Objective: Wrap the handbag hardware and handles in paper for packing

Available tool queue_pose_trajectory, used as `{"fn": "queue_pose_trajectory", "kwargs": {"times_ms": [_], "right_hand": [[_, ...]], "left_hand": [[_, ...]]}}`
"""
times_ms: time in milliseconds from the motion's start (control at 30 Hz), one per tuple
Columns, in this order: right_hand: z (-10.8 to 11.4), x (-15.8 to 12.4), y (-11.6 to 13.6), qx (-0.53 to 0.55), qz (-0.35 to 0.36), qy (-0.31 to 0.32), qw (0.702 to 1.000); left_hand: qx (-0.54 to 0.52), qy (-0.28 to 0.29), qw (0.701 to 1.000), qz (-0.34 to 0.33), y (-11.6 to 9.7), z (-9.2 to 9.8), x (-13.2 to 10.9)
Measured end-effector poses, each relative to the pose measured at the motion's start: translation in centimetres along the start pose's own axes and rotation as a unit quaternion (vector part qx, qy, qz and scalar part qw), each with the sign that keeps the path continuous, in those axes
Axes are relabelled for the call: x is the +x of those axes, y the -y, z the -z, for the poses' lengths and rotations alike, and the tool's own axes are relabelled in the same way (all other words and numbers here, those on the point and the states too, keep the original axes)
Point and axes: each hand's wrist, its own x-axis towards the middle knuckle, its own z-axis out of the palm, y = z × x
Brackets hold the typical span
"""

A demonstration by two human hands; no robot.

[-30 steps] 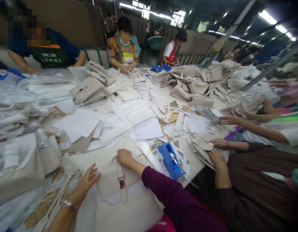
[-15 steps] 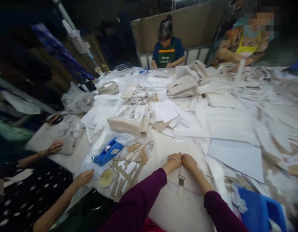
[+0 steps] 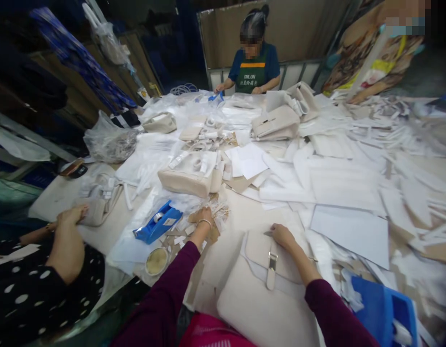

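Note:
A pale beige handbag (image 3: 259,303) leans on the table edge in front of me, its flap strap and metal buckle (image 3: 272,261) facing up. My right hand (image 3: 284,237) is at the bag's top edge, fingers closed on it. My left hand (image 3: 204,218), with a bracelet at the wrist, is over a pile of tags and cut strips (image 3: 217,219) left of the bag. Its fingertips are partly hidden, so their grip is unclear. Close by are a blue tape dispenser (image 3: 158,222) and a round tub (image 3: 156,261) with yellowish contents.
Another beige bag (image 3: 186,180) stands mid-table, among white paper and foam sheets (image 3: 342,183). A second blue dispenser (image 3: 384,308) is at the right front. At left a co-worker's hand (image 3: 76,214) touches a wrapped bag (image 3: 100,207). Another person (image 3: 253,67) sits opposite.
My left hand has left the bag's top and moved left to the pile of tags. My right hand stays at the bag's top. The co-worker's nearer arm at left has drawn back toward the wrapped bag.

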Motion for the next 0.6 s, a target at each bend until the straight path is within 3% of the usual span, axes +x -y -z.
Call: {"fn": "queue_pose_trajectory", "kwargs": {"times_ms": [133, 333, 433, 600], "right_hand": [[1.3, -0.4, 0.4, 0.086, -0.01, -0.073, 0.994], [4.5, -1.2, 0.1, 0.255, -0.001, -0.155, 0.955], [5.3, -2.4, 1.6, 0.362, 0.027, -0.127, 0.923], [5.4, -5.3, 6.4, 0.549, 0.088, 0.002, 0.831]], "left_hand": [[0.077, -0.001, 0.997, 0.003, 1.7, -0.2, 0.6], [0.104, -0.027, 0.994, -0.002, 0.2, 1.1, 1.1], [0.095, -0.031, 0.995, 0.011, -1.7, 2.6, 1.5], [0.02, 0.011, 0.999, -0.033, -6.9, 4.6, 1.6]]}}
